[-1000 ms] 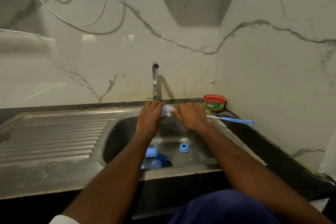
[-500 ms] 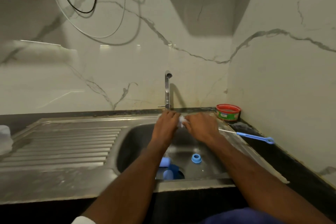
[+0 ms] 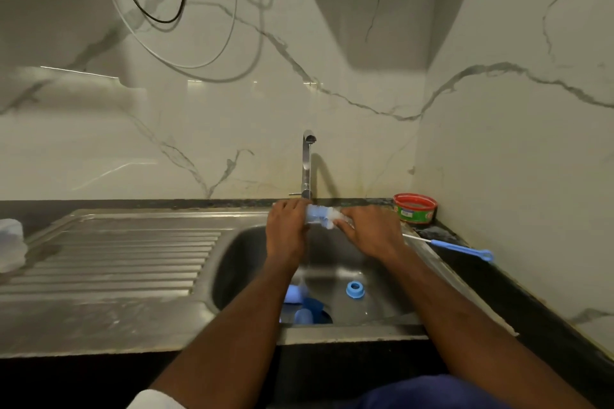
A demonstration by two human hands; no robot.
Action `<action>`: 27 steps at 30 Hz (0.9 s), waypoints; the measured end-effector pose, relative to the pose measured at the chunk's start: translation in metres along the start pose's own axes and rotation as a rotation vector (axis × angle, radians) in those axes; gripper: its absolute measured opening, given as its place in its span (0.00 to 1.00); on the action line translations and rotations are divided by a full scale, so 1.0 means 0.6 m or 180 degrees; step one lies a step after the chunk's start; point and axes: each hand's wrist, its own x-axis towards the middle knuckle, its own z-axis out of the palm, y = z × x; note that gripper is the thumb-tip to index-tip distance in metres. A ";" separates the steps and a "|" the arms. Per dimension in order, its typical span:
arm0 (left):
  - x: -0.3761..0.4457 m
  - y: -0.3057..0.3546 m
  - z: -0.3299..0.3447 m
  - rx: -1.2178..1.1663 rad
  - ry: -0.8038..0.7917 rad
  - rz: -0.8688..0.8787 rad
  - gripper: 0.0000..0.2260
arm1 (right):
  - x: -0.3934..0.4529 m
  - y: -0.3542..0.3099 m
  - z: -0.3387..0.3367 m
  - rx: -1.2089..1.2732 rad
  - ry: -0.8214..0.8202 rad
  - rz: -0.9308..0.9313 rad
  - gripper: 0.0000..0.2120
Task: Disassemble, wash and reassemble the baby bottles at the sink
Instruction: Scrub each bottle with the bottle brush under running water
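Ring (image 3: 355, 289) in sink (image 3: 232, 262), brush (image 3: 458, 246) right.

- 2 bare forearms run up from the lower edge, ending in the left hand (image 3: 287, 232) and the right hand (image 3: 372, 234).
- A white sleeve cuff (image 3: 151, 401) shows at the bottom on the left arm.
- Dark blue clothing (image 3: 428, 392) fills the lower right corner.
- Both wrists are bare.

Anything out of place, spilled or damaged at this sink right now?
Nothing looks damaged or spilled. Loose blue parts, a ring among them, lie in the sink basin, as expected mid-wash. The thin brush lies across the sink's right edge onto the counter. Both hands, left hand and right hand, hold a bottle part under the tap.
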 end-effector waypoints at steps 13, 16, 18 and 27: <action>-0.004 0.005 0.022 -0.0039 -0.0524 0.0917 0.22 | -0.002 -0.014 0.013 -0.0308 -0.0335 -0.0038 0.17; -0.003 -0.007 0.022 -0.0100 -0.0475 0.0808 0.22 | 0.002 -0.013 0.019 -0.0297 -0.0288 -0.0016 0.18; 0.002 -0.010 0.017 -0.0119 -0.0416 0.0842 0.25 | 0.005 -0.013 0.021 -0.0251 -0.0195 0.0025 0.19; 0.003 -0.024 0.012 -0.0109 -0.0896 0.0160 0.40 | 0.005 -0.011 0.020 -0.0216 -0.0073 0.0027 0.17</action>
